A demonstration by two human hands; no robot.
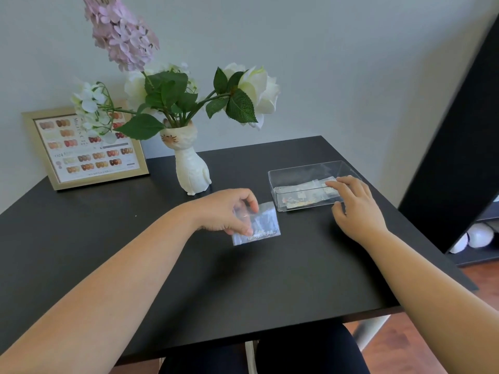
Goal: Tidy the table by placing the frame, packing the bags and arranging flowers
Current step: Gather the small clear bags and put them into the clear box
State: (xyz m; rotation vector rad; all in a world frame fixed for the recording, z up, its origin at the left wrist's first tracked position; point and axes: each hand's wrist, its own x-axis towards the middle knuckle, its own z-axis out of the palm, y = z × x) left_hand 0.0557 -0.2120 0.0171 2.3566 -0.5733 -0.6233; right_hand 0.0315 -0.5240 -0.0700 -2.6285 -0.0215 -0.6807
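My left hand (225, 210) pinches a small clear plastic bag (263, 225) just above the middle of the black table (108, 238). To its right stands a clear plastic box (302, 174) with several small bags inside. My right hand (353, 203) rests against the box's near right corner, fingers apart and reaching over its rim. A gold picture frame (83, 147) with a nail colour chart leans upright against the wall at the back left. A white cat-shaped vase (191, 168) beside it holds white and pink flowers (167, 85).
A tall black panel (459, 144) rises off the table's right edge, with white round objects (478, 236) on a low shelf behind it. Wooden floor shows at the lower right. My dark-clothed knees sit under the table's front edge.
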